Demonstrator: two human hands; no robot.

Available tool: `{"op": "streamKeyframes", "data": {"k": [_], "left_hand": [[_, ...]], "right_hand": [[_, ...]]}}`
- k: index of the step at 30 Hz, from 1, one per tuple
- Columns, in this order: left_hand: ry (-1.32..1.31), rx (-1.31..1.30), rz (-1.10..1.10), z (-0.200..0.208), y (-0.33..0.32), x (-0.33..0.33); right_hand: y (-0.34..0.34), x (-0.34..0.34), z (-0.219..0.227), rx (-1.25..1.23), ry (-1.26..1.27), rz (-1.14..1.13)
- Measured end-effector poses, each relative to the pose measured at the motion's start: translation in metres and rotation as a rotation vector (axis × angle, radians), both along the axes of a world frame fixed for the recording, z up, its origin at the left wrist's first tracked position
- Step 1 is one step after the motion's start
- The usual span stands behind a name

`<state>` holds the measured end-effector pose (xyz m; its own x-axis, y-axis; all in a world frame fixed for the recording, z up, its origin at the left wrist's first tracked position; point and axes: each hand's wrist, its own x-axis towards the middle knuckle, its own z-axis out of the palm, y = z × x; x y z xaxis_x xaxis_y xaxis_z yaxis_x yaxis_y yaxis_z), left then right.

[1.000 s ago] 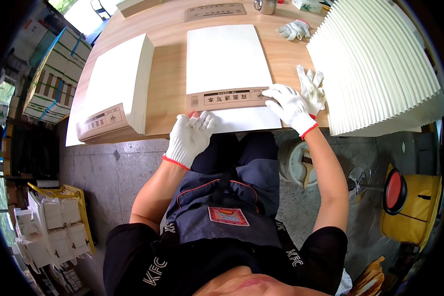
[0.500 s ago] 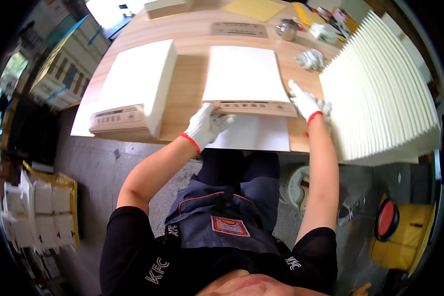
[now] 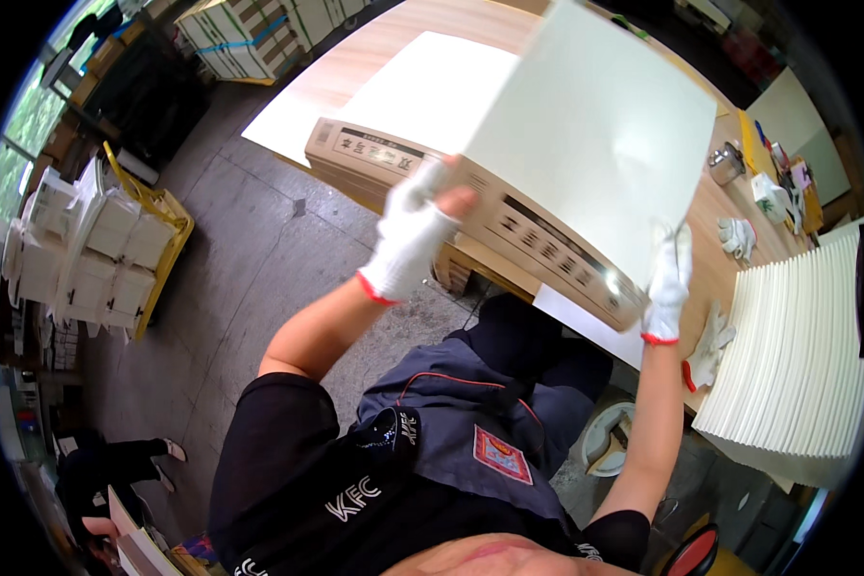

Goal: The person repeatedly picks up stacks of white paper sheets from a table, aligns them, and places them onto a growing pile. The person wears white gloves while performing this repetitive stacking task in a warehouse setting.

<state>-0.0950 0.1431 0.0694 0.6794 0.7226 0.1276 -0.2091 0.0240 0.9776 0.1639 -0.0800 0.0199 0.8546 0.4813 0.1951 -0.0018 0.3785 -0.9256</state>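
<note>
Over the bench's near edge (image 3: 494,268), left hand (image 3: 411,238) and right hand (image 3: 668,283) grasp a brown-edged paper pad (image 3: 586,158); matching pile (image 3: 370,158) seems done, left corner; ridged white stack (image 3: 797,355) untouched, right.

Downward head-worn fisheye view.

Red-cuffed white gloves (image 3: 408,248) accompany a black shirt (image 3: 274,432).
</note>
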Motion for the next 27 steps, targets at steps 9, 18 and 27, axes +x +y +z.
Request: {"op": "streamKeyframes", "data": {"k": [9, 18, 27], "left_hand": [[0.498, 0.614, 0.406, 0.003, 0.198, -0.062], [0.785, 0.625, 0.376, -0.048, 0.229, -0.061], [0.476, 1.407, 0.348, -0.002, 0.187, -0.005]], "right_hand": [[0.212, -0.046, 0.013, -0.424, -0.337, -0.005], [0.207, -0.057, 0.011, -0.951, -0.678, 0.002], [0.160, -0.058, 0.025, -0.777, -0.582, 0.008]]}}
